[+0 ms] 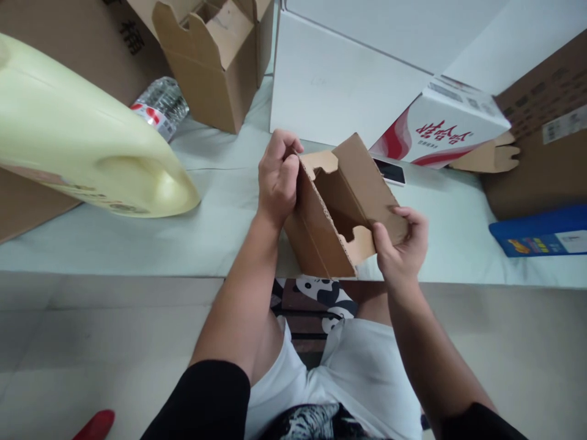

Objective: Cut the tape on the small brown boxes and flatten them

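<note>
Between my two hands is a small brown cardboard box (316, 235), tilted, its top open and its flaps standing up. The fingers of my left hand (279, 177) are curled over the edge of the left flap. My right hand (403, 244) pinches the right flap near its lower corner, thumb on the inner side. Two short notched tabs show at the ends of the opening. The part of the inside that I can see is dark, and its bottom is hidden. The box is over the table's near edge, above my lap.
A large pale yellow jug (92, 140) leans in from the left, near a clear plastic bottle (162, 107) and another open carton (220, 73). Behind stand white boxes (339, 79). A phone (389, 172), a red-and-white box (440, 128) and a blue package (541, 232) lie right.
</note>
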{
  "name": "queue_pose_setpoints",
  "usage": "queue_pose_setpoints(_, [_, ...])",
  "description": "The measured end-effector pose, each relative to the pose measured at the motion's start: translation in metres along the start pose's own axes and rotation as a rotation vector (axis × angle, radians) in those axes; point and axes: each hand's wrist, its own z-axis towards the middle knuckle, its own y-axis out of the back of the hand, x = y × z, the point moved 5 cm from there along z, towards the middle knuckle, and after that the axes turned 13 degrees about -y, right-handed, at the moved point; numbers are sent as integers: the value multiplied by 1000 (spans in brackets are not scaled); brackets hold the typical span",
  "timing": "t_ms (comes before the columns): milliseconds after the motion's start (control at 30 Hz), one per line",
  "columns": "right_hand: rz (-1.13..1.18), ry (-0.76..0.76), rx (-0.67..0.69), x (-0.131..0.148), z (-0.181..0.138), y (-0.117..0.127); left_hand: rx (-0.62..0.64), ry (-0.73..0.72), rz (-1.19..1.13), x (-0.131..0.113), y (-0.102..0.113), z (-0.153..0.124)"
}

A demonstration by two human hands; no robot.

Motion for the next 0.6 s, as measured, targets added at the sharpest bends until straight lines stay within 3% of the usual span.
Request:
queue_pose_setpoints(67, [44, -38, 14, 0, -1, -5, 45, -14, 27, 1, -1, 0])
queue_pose_setpoints(167, [333, -83, 51, -12, -11, -5, 138, -8, 97, 3, -3, -1])
queue_pose_setpoints(233, [478, -106, 48, -19, -30, 3, 194, 6, 129, 6, -3, -2])
queue_pose_setpoints(300, [460, -130, 135, -18, -63, 10, 237, 26, 146, 8, -3, -3])
queue_pose_setpoints(367, [390, -138, 367, -5, -108, 10, 255, 50, 155, 10, -3, -3])
queue_pose_setpoints(400, [334, -142, 548, 4, -133, 6, 255, 61, 158, 11, -3, -3])
queue_pose_setpoints(467, [125, -211, 1225, 18, -198, -16, 248, 71, 158, 12, -2, -3])
queue_pose_setpoints(500, [66, -202, 1478, 25, -224, -23, 242, 73, 158, 11, -2, -3])
queue_pose_setpoints(533, [-39, -216, 1631, 28, -243, -29, 238, 77, 157, 11, -1, -3])
queue_pose_setpoints(600, [-219, -263, 1743, 30, -258, -41, 235, 84, 157, 10, 0, -2])
